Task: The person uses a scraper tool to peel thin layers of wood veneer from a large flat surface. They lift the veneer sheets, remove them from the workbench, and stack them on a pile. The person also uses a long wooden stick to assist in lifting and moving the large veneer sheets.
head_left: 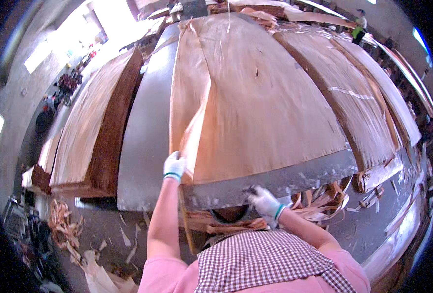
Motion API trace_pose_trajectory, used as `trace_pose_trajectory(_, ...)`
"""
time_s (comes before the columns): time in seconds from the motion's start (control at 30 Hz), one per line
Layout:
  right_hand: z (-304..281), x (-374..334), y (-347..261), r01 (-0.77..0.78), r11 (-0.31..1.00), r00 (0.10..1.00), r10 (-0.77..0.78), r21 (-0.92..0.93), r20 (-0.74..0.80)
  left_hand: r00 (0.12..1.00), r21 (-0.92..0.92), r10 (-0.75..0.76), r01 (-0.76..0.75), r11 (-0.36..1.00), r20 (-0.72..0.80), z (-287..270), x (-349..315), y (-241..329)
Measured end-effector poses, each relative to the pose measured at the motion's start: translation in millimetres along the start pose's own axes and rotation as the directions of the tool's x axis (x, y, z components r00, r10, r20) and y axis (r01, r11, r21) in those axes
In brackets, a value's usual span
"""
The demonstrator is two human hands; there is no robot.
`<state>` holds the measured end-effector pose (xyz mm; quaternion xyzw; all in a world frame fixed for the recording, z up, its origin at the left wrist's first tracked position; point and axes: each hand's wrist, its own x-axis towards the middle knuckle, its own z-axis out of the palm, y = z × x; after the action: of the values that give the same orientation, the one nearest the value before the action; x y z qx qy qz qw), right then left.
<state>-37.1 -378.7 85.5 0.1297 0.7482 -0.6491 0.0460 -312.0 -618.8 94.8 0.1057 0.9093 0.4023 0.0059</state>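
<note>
A large thin sheet of wood veneer [270, 107] lies over a grey table [145, 117] in front of me. Its left part is folded up in a long raised crease [197, 132]. My left hand [174, 166], in a white glove with a green cuff, is closed on the near left corner of the veneer. Below that hand a thin yellowish strip [186, 224] slants down. Near the table's front edge, my right hand [265, 201], gloved the same way, is closed round a small dark object [249, 190]; its exact kind is unclear.
Thick stacks of veneer stand on the left [92, 122] and right [343, 93]. Torn veneer scraps [62, 224] litter the floor, with more scraps [324, 205] under the table's front edge. A person [359, 27] stands at the far right.
</note>
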Motion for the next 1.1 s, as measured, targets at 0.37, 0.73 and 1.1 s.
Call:
trace_pose_trajectory(0.37,255,66,-81,-0.028,0.729,0.956,0.219,-0.684,0.194,0.972,-0.095,-0.055,0.034,0.995,-0.228,-213,12,-155)
trace_pose_trajectory(0.73,290,74,-73,-0.010,0.705,0.990,0.106,-0.709,0.091,0.917,-0.196,-0.233,0.176,0.965,-0.323,-167,2,-248)
trace_pose_trajectory(1.1,275,88,-11,-0.098,0.933,0.983,0.037,-0.346,-0.178,0.878,-0.697,-0.477,0.362,0.619,0.033,-153,29,-327)
